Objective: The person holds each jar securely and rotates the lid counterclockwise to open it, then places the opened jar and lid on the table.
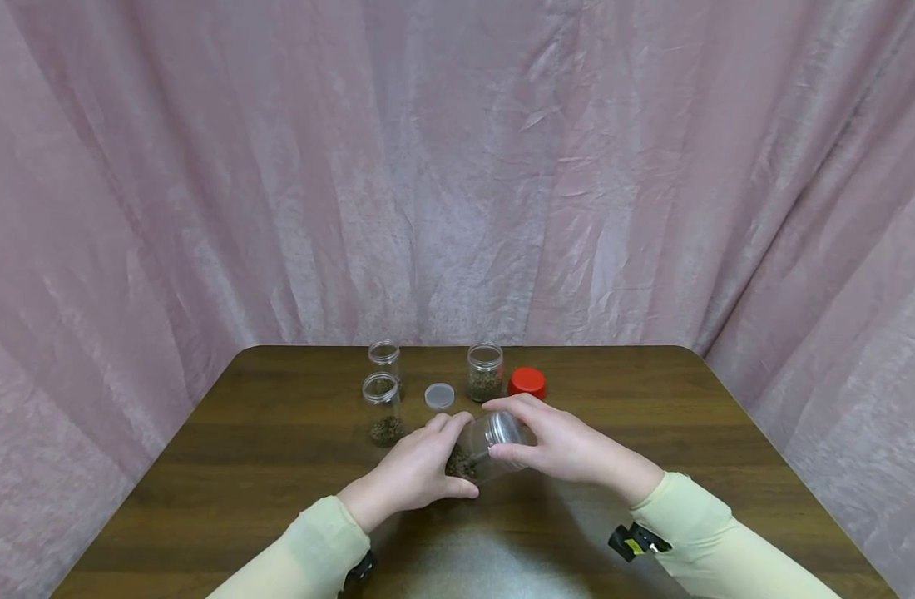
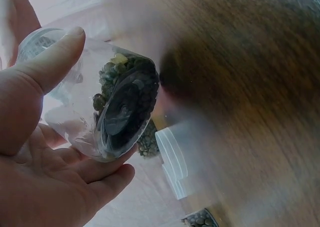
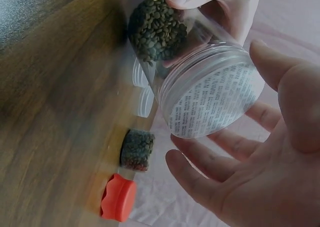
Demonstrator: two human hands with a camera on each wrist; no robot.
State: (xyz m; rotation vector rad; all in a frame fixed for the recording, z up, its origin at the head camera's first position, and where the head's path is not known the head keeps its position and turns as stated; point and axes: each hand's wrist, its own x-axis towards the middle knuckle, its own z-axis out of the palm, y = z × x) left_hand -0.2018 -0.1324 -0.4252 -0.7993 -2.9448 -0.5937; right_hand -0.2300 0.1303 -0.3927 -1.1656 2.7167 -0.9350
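A clear jar [image 1: 472, 453] partly filled with small greenish-brown grains [image 3: 159, 29] is held tilted above the table, its base toward the left. My left hand [image 1: 420, 470] grips its body, thumb on one side and fingers on the other, as the left wrist view shows. At the other end is a clear lid [image 3: 212, 99] covered in rows of small print. Around this lid curl the thumb and fingers of my right hand [image 1: 555, 441]. The right wrist view shows the thumb at one edge of the lid and the fingertips along the opposite edge.
Two clear jars [image 1: 381, 412] stand to the left, the nearer with grains low inside. Behind my hands are a flat translucent lid [image 1: 439, 396], another grain-filled jar [image 1: 485, 374] and a red lid [image 1: 527, 382]. A pink curtain [image 1: 457, 183] hangs behind the wooden table [image 1: 278, 449].
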